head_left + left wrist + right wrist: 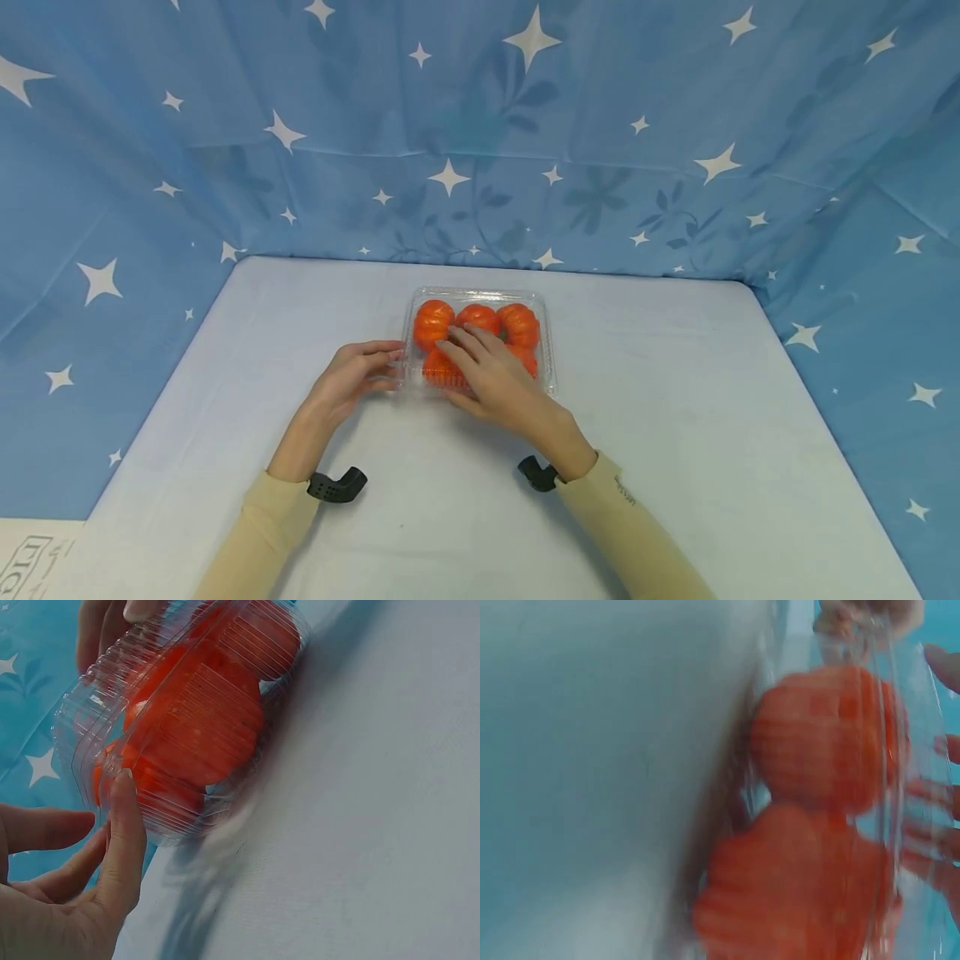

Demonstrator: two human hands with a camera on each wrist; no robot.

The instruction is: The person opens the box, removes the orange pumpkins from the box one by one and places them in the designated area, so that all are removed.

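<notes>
A clear plastic clamshell box (pixel 480 293) sits toward the back of the table, holding several ribbed red-orange tomatoes (pixel 434 325). My left hand (pixel 356 375) is at the box's left side, its fingertips right at the wall. In the left wrist view, one finger (pixel 124 802) of that hand meets the box's ridged corner. Over the top of the box spreads my right hand (pixel 501 385), fingers lightly bent and its thumb near the front edge. It covers part of the front tomatoes. The right wrist view is blurred, with tomatoes (pixel 829 739) showing through the plastic.
A white cloth covers the table (pixel 675 433). Blue curtain (pixel 480 208) with white stars rises behind it and along both sides. Black wrist straps (pixel 337 485) show at both sleeves. A pale sheet with printed letters (pixel 26 567) lies at the lower left corner.
</notes>
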